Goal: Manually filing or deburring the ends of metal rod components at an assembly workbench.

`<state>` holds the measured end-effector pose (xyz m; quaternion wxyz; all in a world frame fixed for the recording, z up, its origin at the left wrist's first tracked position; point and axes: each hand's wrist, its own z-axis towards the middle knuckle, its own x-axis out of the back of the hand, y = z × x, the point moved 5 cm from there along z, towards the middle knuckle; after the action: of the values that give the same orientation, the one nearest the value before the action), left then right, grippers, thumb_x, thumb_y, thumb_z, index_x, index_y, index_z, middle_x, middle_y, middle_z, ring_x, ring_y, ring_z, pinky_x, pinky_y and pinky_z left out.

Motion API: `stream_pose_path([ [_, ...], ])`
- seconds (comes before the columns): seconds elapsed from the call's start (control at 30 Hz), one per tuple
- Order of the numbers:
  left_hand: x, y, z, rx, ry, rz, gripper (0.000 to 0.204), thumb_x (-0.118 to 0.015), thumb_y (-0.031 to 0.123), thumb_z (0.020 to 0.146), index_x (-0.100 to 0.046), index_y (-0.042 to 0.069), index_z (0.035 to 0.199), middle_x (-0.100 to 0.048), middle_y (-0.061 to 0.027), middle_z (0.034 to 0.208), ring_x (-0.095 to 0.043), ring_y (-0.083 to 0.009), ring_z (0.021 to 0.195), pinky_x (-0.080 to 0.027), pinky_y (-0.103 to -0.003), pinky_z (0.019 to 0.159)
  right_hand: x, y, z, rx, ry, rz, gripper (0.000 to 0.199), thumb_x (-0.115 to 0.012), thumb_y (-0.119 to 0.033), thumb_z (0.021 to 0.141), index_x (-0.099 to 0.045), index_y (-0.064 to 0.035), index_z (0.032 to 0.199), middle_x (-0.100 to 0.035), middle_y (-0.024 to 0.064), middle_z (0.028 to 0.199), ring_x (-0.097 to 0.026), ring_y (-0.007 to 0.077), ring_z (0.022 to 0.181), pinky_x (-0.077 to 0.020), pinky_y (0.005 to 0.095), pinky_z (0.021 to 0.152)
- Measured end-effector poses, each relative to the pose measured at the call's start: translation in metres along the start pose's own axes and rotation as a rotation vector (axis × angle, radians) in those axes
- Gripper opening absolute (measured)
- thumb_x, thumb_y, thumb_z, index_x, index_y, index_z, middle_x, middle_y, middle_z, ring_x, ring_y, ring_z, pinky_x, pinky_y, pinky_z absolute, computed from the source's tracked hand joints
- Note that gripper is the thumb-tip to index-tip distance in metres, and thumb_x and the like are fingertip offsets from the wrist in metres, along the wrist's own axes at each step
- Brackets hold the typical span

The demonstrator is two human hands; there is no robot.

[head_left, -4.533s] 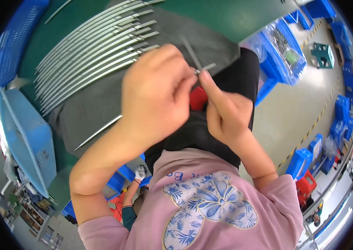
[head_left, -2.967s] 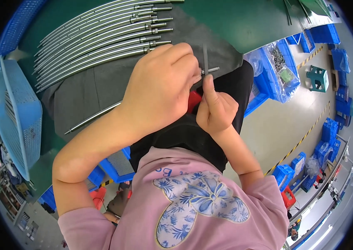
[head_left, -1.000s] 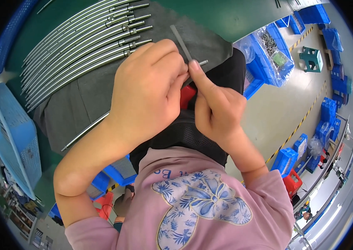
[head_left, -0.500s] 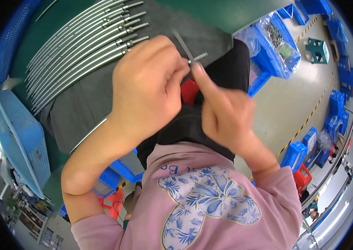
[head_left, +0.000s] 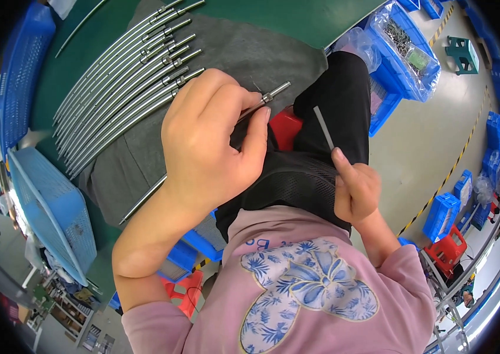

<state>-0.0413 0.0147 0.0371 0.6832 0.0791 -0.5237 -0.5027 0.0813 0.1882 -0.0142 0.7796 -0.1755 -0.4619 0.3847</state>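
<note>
Silvery rod pinched in its fingers near the right corner of the cloth, the left hand seems to be steadying it; contact would need the right hand, gripping a flat strip, brought inward.

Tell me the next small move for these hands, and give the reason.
Probably the left hand should roll the metal rod slightly between thumb and fingers. It pinches the rod with the end sticking out, while the flat grey strip in the right hand is clear of it, over the black trousers, so nothing seems to block a turn.
</note>
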Motion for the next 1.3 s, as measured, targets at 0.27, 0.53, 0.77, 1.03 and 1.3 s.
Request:
stream_pose_path([
  [0.27,0.0,0.001,0.0,-0.026,-0.026,0.119,0.022,-0.073,-0.003,0.065,-0.057,0.003,0.078,-0.054,-0.0067,0.075,-0.052,-0.0193,0.063,-0.042,-0.029,0.055,-0.008,0.0,0.0,-0.003,0.003,0.108,0.054,-0.054,0.012,0.064,-0.062,0.0069,0.118,-0.041,0.0021,0.051,-0.041,0.0159,0.038,-0.0342,0.028,0.04],
  [0.53,-0.002,0.003,0.001,-0.047,-0.073,0.15,0.022,-0.074,-0.005,0.066,-0.057,0.001,0.078,-0.055,-0.0068,0.075,-0.052,-0.0152,0.061,-0.043,-0.025,0.055,-0.013,-0.002,-0.007,-0.059,-0.098,0.124,0.046,-0.055,0.01,0.071,-0.062,0.0087,0.117,-0.053,0.0078,0.059,-0.045,0.0199,0.042,-0.0372,0.031,0.044],
  [0.77,-0.003,0.004,-0.004,-0.024,-0.065,0.168,0.023,-0.073,-0.002,0.063,-0.056,0.006,0.076,-0.052,-0.0054,0.072,-0.054,-0.0221,0.063,-0.042,-0.033,0.054,-0.011,0.0,-0.004,-0.063,-0.015,0.103,0.053,-0.056,0.011,0.067,-0.062,0.0044,0.12,-0.044,0.0032,0.051,-0.044,0.0176,0.039,-0.0362,0.0284,0.042],
  [1.03,0.003,0.001,0.0,-0.031,-0.068,0.064,0.019,-0.075,-0.001,0.064,-0.062,0.004,0.076,-0.055,-0.006,0.072,-0.056,-0.0232,0.063,-0.044,-0.033,0.056,-0.011,-0.004,0.001,-0.026,0.072,0.114,0.054,-0.056,0.01,0.065,-0.062,0.0052,0.119,-0.04,0.0022,0.051,-0.04,0.0164,0.038,-0.0335,0.029,0.041],
  [1.3,0.005,-0.004,0.003,0.012,-0.04,-0.042,0.016,-0.074,-0.002,0.066,-0.066,0.003,0.078,-0.054,-0.0062,0.07,-0.055,-0.0229,0.061,-0.043,-0.033,0.054,-0.025,-0.009,0.016,0.047,0.095,0.091,0.06,-0.055,0.009,0.059,-0.064,0.0049,0.118,-0.034,0.0011,0.049,-0.037,0.0145,0.037,-0.0304,0.0283,0.039],
])
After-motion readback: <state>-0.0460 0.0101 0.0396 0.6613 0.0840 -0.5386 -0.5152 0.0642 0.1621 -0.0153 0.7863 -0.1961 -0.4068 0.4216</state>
